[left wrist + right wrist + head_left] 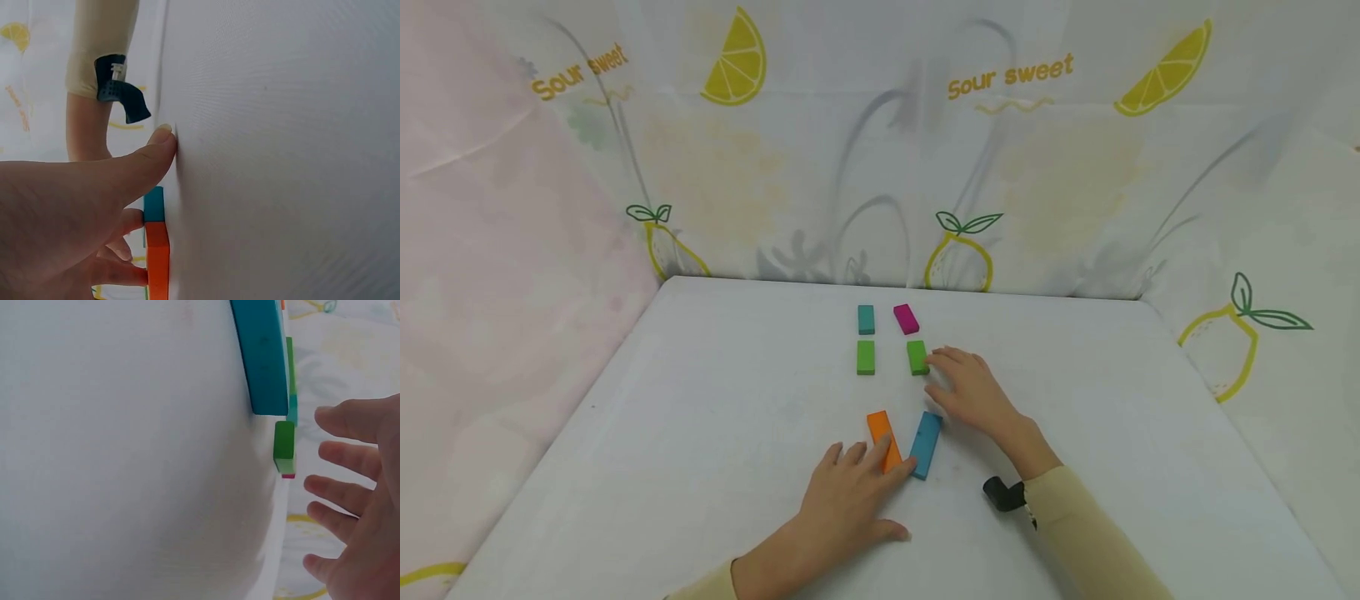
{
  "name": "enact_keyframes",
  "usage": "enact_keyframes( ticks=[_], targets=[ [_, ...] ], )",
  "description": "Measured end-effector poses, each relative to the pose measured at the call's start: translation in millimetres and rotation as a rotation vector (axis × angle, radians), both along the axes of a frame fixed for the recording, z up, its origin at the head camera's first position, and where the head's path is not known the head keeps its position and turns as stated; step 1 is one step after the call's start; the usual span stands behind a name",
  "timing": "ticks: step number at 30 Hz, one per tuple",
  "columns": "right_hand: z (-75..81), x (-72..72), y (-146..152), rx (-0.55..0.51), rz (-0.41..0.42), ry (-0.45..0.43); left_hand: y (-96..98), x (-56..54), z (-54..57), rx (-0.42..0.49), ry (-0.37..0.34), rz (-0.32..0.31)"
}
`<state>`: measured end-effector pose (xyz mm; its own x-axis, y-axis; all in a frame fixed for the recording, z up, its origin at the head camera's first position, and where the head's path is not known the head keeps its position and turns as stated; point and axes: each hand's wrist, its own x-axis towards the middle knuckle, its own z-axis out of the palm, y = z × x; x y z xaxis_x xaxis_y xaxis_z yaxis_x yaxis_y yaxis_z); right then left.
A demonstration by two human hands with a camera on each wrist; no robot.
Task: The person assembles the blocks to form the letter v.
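Note:
My left hand [842,500] lies spread low over the table, one fingertip on the orange block [878,425] and another at the near end of the blue block [928,435]. Its thumb points off to the right, away from both blocks. These two long blocks lie flat, leaning toward each other at the near end. My right hand [973,393] hovers with loosely bent, parted fingers beside the right green block [917,358], fingertips right at its edge. In the right wrist view that hand [365,500] has nothing between its fingers.
Left of that block lies another green block [866,358]. Farther back are a teal block [866,320] and a tilted magenta block [906,319]. A white table [700,400] carries them all, with a lemon-print cloth [820,167] hanging behind its far edge.

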<state>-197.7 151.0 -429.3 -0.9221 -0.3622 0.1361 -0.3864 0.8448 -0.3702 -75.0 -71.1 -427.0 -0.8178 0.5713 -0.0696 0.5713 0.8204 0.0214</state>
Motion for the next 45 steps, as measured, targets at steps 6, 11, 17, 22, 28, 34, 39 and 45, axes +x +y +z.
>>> enact_keyframes(
  ticks=[6,11,17,22,28,34,39,45],
  targets=[
    [-3.4,-13.1,-1,-0.021,0.005,-0.031,1.1,0.5,-0.7,0.032,-0.046,0.021],
    [-1.1,-21.3,0,-0.018,0.033,-0.038,1.4,0.5,-0.3,0.046,-0.100,0.041],
    [0.1,-28.7,-2,-0.013,0.045,-0.040,0.4,0.5,-0.5,0.058,-0.092,0.042],
    [-0.7,-33.9,-5,-0.002,0.044,-0.067,0.4,0.1,-0.5,0.053,-0.079,0.036],
    [0.6,-37.8,-10,0.022,0.032,-0.077,0.5,-0.1,1.0,0.053,-0.105,0.036],
    [-2.2,-41.4,-13,0.047,0.040,-0.092,0.5,0.5,0.5,0.052,-0.100,0.034],
    [-4.7,-43.2,-13,0.024,0.056,-0.107,0.2,0.6,0.1,0.049,-0.094,0.032],
    [-5.8,-46.1,-14,0.005,0.046,-0.144,0.2,0.7,0.8,0.053,-0.106,0.033]
  ],
)
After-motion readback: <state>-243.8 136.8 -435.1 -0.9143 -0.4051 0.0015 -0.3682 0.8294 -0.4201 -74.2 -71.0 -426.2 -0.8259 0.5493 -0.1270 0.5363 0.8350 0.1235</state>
